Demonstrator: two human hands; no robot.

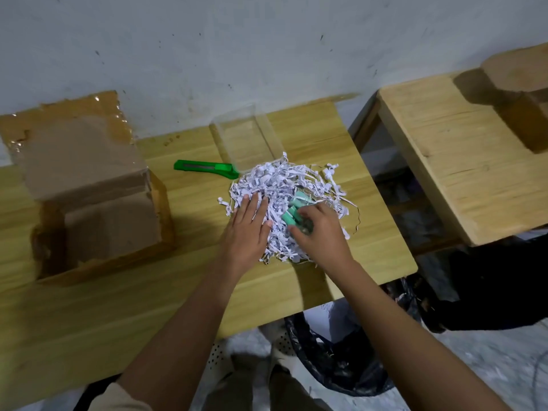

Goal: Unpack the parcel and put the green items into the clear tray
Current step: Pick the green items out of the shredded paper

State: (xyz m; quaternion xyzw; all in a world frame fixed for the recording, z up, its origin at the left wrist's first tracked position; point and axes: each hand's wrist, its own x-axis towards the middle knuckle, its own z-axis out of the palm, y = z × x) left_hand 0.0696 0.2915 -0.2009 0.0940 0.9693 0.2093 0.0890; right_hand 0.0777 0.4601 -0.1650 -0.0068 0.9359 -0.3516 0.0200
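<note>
A heap of white shredded paper (pixel 284 185) lies on the wooden table (pixel 118 307). My left hand (pixel 247 229) rests flat on the heap's left side, fingers spread. My right hand (pixel 321 232) is closed on pale green cylindrical items (pixel 289 216) at the heap's middle; another green item (pixel 301 197) pokes out just behind them. The clear tray (pixel 246 137) stands beyond the heap, nothing visible inside. The opened cardboard parcel (pixel 89 188) sits at the left of the table.
A green utility knife (pixel 204 168) lies between the parcel and the tray. A second wooden table (pixel 462 161) stands to the right across a gap. A bin with a black bag (pixel 335 357) stands on the floor below the table's front right corner.
</note>
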